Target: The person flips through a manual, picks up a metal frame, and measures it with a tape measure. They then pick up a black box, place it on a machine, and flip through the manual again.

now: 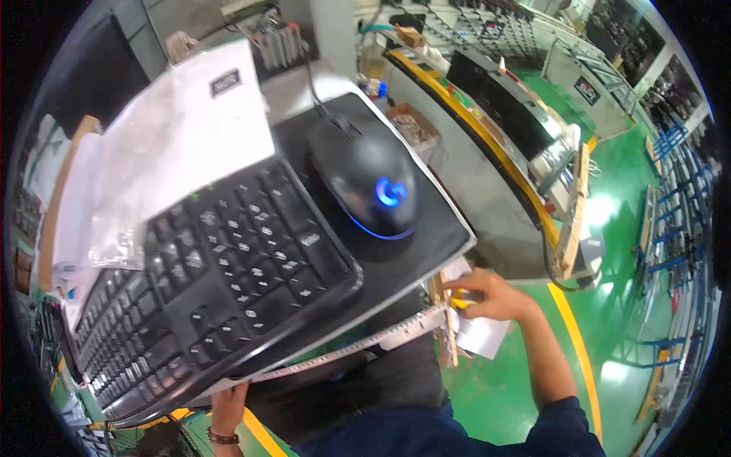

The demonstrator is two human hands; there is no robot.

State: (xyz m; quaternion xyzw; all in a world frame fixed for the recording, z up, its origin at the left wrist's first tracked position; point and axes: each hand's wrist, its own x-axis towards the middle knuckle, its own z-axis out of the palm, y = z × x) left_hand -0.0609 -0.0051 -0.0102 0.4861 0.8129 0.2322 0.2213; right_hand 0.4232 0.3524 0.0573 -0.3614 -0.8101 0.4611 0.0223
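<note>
A tape measure's pale blade [343, 352] stretches along the front edge of the desk, low at the left and rising to the right. My right hand [493, 295] is closed at its right end, the fingers bent around a small yellow part, next to an upright wooden strip [448, 335]. At the blade's left end my left hand [228, 405], with a bracelet on the wrist, is closed under the desk edge; its fingertips are partly hidden. Above the blade lie a black keyboard [236, 251] and a black mouse [365, 175] with a lit blue logo.
White papers [190, 114] and a clear plastic bag [118, 240] lie behind the keyboard. To the right stands a yellow-edged bench [487, 137] with a dark monitor [502, 103]. Blue racks [670, 266] line the far right of the green floor [525, 396].
</note>
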